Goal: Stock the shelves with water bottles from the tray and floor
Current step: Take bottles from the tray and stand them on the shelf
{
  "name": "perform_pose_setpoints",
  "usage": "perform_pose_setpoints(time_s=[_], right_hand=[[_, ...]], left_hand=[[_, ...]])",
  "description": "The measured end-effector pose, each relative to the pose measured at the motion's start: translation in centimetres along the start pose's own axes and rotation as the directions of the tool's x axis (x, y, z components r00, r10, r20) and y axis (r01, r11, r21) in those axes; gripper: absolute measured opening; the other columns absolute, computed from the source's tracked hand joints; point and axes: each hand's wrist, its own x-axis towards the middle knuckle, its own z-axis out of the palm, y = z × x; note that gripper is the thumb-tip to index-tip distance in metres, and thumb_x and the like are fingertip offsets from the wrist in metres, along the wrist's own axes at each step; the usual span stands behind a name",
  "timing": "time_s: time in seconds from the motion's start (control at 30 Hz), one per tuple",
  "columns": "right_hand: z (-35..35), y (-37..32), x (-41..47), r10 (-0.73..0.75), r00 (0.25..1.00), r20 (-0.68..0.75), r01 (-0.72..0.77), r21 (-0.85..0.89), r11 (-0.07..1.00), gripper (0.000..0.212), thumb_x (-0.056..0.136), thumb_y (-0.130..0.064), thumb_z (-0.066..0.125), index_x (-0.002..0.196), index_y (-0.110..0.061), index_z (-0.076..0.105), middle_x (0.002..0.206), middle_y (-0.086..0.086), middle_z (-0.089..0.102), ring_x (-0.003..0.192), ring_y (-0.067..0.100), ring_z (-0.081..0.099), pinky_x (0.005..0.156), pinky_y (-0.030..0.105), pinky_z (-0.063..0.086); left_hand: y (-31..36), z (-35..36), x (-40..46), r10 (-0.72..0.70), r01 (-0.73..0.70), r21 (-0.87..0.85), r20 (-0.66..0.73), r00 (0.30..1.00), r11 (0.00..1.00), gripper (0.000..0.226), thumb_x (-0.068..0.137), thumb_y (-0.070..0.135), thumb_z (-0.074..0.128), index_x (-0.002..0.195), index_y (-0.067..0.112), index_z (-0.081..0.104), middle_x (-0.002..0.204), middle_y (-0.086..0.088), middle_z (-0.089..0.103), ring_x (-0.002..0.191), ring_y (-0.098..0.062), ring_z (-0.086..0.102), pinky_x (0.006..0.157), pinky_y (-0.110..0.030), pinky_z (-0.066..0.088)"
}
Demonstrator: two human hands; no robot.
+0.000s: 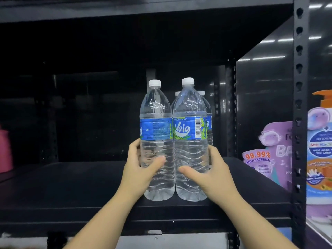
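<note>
Two full water bottles stand side by side near the front edge of the black shelf (71,186), touching each other, with the caps of two more showing just behind them. The left bottle (156,141) has its label turned to the small print; the right bottle (190,141) shows its blue brand name.

The left hand (142,169) is wrapped around the lower ribbed part of the left bottle, thumb across the front and fingers curled around the far side. The right hand (206,171) cups the right bottle the same way from the other side, thumb laid on the front. Both hands are partly closed around the plastic, squeezing the pair together.

Filled to the neck, these look heavy for their size, and the thin clear walls would likely give under a hard squeeze. The ribbed waist below the label seems the surest hold; the smooth shoulder above looks slippery. Standing tall on narrow bases, they could tip if pushed from high up, so a low push toward the back edge looks safest.

To the right, past the upright post (299,105), soap packs (269,155) fill the neighbouring bay.
</note>
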Motion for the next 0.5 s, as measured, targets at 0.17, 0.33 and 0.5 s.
perform_pose_setpoints(time_s=[0.17, 0.33, 0.5], right_hand=[[0.06, -0.01, -0.35, -0.014, 1.0, -0.002, 0.014, -0.02, 1.0, 0.081, 0.068, -0.045, 0.095, 0.133, -0.04, 0.047, 0.118, -0.026, 0.069, 0.107, -0.01, 0.065, 0.087, 0.014, 0.049], [-0.01, 0.25, -0.41, -0.029, 1.0, 0.003, 0.029, -0.07, 0.997, 0.097, 0.053, -0.058, 0.095, 0.136, -0.047, 0.046, 0.136, -0.019, 0.056, 0.123, -0.001, 0.06, 0.106, 0.037, 0.052], [-0.17, 0.28, -0.46, -0.023, 1.0, 0.003, 0.024, -0.061, 0.998, 0.097, 0.054, -0.051, 0.1, 0.135, -0.049, 0.047, 0.134, -0.02, 0.061, 0.121, 0.0, 0.063, 0.104, 0.037, 0.053]], left_hand=[[0.06, -0.02, 0.06, 0.013, -0.011, -0.024, 0.075, 0.997, 1.0, 0.063, 0.089, 0.032, 0.067, 0.147, 0.036, 0.044, 0.137, 0.015, 0.066, 0.129, -0.011, 0.063, 0.111, -0.05, 0.047], [-0.17, -0.5, 0.1, -0.009, 0.01, -0.02, 0.05, 0.999, 1.0, 0.069, 0.08, 0.029, 0.08, 0.142, 0.035, 0.05, 0.127, 0.01, 0.072, 0.117, -0.01, 0.069, 0.103, -0.046, 0.055], [0.03, -0.12, -0.13, 0.032, -0.034, 0.111, 0.016, 0.999, 0.993, 0.077, 0.078, 0.036, 0.09, 0.141, 0.039, 0.046, 0.126, 0.02, 0.066, 0.111, 0.01, 0.062, 0.085, -0.009, 0.049]])
